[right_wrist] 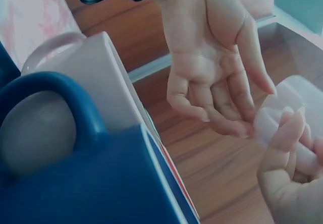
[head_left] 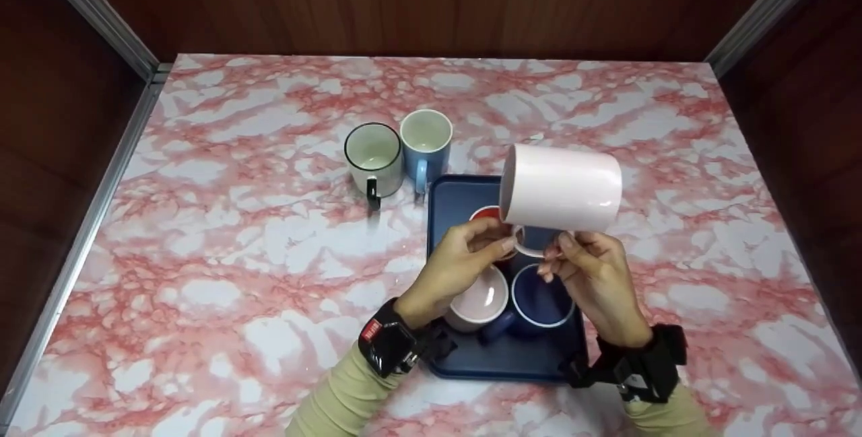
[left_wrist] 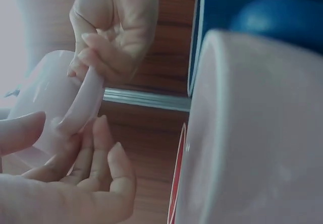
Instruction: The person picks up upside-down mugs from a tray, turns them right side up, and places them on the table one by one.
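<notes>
A pale pink mug (head_left: 562, 186) is held on its side above the tray, its mouth to the left and its handle downward. My left hand (head_left: 465, 255) has thumb and forefinger at the handle's mouth-side end; its other fingers are loosely bent. With curled fingers my right hand (head_left: 596, 275) grips the handle's other end, as the left wrist view also shows. Below stands a dark blue tray (head_left: 465, 359) bearing another pale pink mug (head_left: 481, 299), a dark blue mug (head_left: 544, 299) and a red-lined mug (head_left: 486, 212), partly hidden by the left hand.
Left of the tray's far end, a white mug (head_left: 374, 154) with black rim and handle stands beside a light blue mug (head_left: 427, 144). The red-and-white marbled table (head_left: 269, 235) is bounded by brown wooden panels (head_left: 431, 3) with metal edging.
</notes>
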`<state>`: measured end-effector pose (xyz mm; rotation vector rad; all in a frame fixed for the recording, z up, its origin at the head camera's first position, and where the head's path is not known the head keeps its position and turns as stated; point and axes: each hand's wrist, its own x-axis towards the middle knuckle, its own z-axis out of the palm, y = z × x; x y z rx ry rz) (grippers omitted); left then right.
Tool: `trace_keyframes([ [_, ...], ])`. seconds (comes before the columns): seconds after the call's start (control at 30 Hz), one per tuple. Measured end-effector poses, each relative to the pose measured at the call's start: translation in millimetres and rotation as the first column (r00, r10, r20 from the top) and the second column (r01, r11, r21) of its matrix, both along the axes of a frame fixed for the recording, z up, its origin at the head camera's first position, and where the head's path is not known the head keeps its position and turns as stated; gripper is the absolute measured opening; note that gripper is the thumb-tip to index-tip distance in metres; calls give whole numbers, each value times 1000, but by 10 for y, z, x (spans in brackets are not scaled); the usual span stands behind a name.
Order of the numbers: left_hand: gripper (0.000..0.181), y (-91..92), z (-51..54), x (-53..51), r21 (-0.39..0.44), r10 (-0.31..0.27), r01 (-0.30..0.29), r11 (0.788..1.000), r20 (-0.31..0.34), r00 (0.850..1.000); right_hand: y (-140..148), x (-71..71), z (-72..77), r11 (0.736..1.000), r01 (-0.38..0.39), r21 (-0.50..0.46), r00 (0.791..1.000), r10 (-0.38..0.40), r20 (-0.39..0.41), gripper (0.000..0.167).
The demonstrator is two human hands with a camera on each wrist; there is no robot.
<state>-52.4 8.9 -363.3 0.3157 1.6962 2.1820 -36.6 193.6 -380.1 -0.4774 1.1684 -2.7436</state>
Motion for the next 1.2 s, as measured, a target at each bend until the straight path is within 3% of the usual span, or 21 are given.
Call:
trace_keyframes([
  [0.1,27,6,17,5,89,-6,2,996,52,999,-32,-8,-15,997,-59,-48,998,59,-5,27],
  [0.2,27,7,23,12,162,-38,29,986,53,998,-56,-13,-23,993,-103,-54,995,102,-13,27],
  [0.37,24,6,4,24,306,-112,91,948,53,992,-78,-27,-29,986,-152,-66,988,151,-28,29],
  [0.57,16,20,-11,61,433,-81,20,901,121,989,-113,-40,-34,978,-190,-89,982,189,-22,28],
  [0.77,21,39,-15,84,475,-5,-48,879,110,994,-162,-57,-22,983,-178,-46,984,177,-28,29],
  [0.93,23,33,-8,85,497,37,-68,865,73,997,-192,-58,15,989,-143,39,989,145,-30,28],
  [1.03,25,14,-3,81,493,58,-73,867,45,997,-178,-52,35,982,-141,124,990,144,-13,25],
  [1.2,25,-43,14,65,456,102,-103,884,28,994,-106,-49,80,948,-160,275,985,173,-26,24],
])
